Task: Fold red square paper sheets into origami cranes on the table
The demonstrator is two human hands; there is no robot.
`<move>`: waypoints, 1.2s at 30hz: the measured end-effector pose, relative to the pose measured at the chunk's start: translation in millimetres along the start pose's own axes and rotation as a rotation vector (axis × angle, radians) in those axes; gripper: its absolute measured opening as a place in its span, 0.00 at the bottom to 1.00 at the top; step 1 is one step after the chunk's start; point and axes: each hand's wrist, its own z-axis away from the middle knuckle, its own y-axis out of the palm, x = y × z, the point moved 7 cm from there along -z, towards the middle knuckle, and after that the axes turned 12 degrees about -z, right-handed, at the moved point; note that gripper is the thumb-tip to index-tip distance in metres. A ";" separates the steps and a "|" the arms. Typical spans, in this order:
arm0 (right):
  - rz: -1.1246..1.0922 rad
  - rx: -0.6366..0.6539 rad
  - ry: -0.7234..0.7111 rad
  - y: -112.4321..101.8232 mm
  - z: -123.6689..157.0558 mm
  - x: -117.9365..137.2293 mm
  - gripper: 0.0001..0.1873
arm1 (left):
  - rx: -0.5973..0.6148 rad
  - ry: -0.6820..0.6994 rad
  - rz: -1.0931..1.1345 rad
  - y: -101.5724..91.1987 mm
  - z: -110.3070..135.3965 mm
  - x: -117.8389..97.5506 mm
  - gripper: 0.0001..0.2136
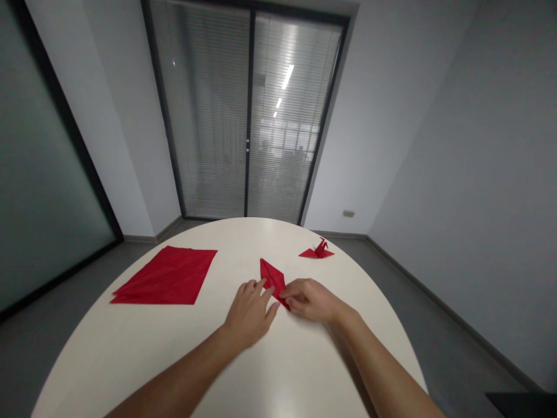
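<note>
A partly folded red paper piece (272, 278), long and pointed, lies on the round white table (174, 354) in front of me. My left hand (250, 313) rests flat with its fingertips pressing the paper's left edge. My right hand (311, 300) pinches the paper's near end between thumb and fingers. A finished red paper crane (317, 251) stands farther back to the right, apart from both hands.
A stack of flat red paper sheets (167, 276) lies at the table's left. Beyond the table's far edge are a grey floor, grey walls and glass doors with blinds (248, 116). A dark object (522, 403) shows at the bottom right corner.
</note>
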 end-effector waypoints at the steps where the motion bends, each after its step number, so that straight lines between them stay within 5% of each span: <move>1: -0.035 -0.013 0.014 -0.6 0.1 -0.9 0.21 | 0.002 0.004 0.004 0.4 -0.4 0.4 0.17; 11: -0.029 -0.206 -0.068 -8.9 -0.9 -12.5 0.29 | 0.020 0.065 0.131 -0.8 -3.4 1.2 0.14; 25: 0.013 -0.134 -0.091 -1.6 -2.0 -19.9 0.17 | 0.015 0.191 0.209 -2.7 -3.4 -5.2 0.17; 36: 0.002 -0.133 -0.060 -0.4 -0.1 -18.7 0.24 | 0.022 0.249 0.196 -8.1 -1.7 -8.5 0.16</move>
